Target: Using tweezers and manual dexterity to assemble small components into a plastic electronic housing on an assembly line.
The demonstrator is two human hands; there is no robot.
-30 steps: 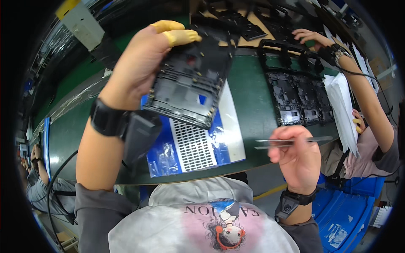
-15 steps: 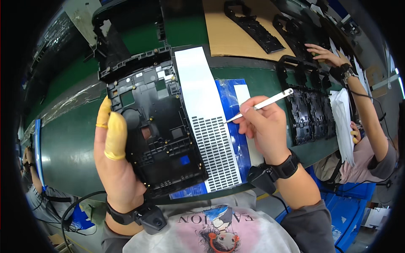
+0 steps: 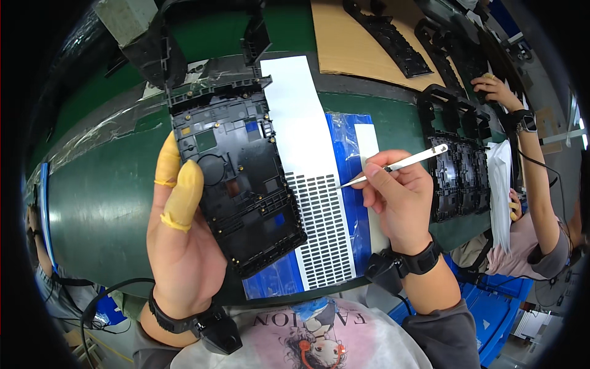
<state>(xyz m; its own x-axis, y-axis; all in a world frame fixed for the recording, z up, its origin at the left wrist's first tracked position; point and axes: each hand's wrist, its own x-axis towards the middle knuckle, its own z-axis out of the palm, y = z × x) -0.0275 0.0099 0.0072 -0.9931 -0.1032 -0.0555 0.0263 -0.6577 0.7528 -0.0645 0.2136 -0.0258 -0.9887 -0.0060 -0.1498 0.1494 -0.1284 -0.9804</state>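
My left hand (image 3: 190, 240) grips a black plastic housing (image 3: 246, 178) by its left edge, with yellow finger cots on two of its digits. The housing has ribs, small brass inserts and square cut-outs, and a tall frame rises from its far end. In my right hand (image 3: 399, 197) is a pair of white tweezers (image 3: 412, 161), held like a pen. Their tip points at the right edge of a white sheet (image 3: 295, 117) covered in its near half with rows of small black rectangular stickers (image 3: 322, 240). Whether the tip holds a sticker is too small to tell.
Blue plastic film (image 3: 350, 160) lies under the sheet on the green table (image 3: 104, 203). Several black housings (image 3: 458, 178) stand to the right, and more parts (image 3: 393, 43) rest on cardboard (image 3: 338, 49). A co-worker's hand (image 3: 498, 91) reaches in at the far right.
The view has shifted slightly. My left hand has tilted the housing, turning its face. The tweezers remain in my right hand, their tip still near the sheet's right edge.
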